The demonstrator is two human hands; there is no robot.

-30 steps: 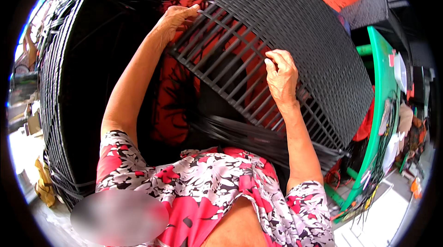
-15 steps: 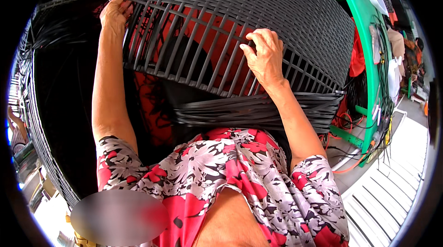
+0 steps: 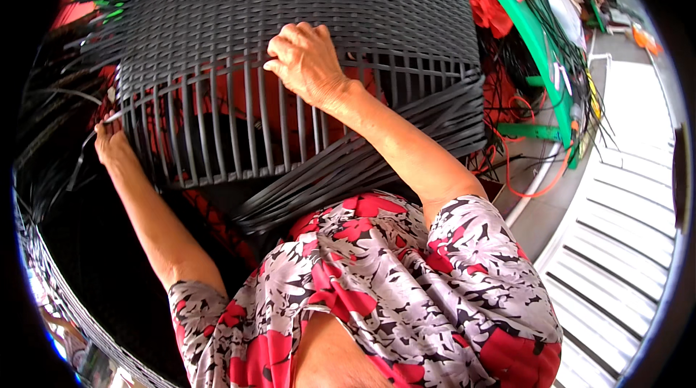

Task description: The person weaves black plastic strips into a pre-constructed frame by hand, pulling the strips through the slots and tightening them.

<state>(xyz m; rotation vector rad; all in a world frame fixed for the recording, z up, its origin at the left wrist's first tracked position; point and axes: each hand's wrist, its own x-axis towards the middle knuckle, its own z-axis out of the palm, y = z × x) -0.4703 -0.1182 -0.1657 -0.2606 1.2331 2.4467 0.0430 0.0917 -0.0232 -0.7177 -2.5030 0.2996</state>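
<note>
A panel of dark grey plastic wicker (image 3: 290,4) stretches in front of me, tightly woven above and with bare upright strips (image 3: 250,123) below. At its left edge, my left hand (image 3: 112,143) is closed, with a thin plastic strip (image 3: 129,110) running from its fingers to the panel. My right hand (image 3: 308,62) rests at the lower border of the weave, above the bare strips. Its fingers are curled in; what they pinch, if anything, is hidden. A thick bundle of loose dark strips (image 3: 326,163) lies slanting between the panel and my body.
Loose strip ends (image 3: 109,7) stick out from the panel's left side. On the right stands a green frame (image 3: 540,47) with cables hanging on it, and red cloth (image 3: 486,0) beside it. An orange cord (image 3: 533,192) and a white slatted piece (image 3: 616,221) are on the floor.
The view has shifted, so the panel sits further left and more level. My right hand is further left along the weave's border. My left hand is lower, still at the left edge.
</note>
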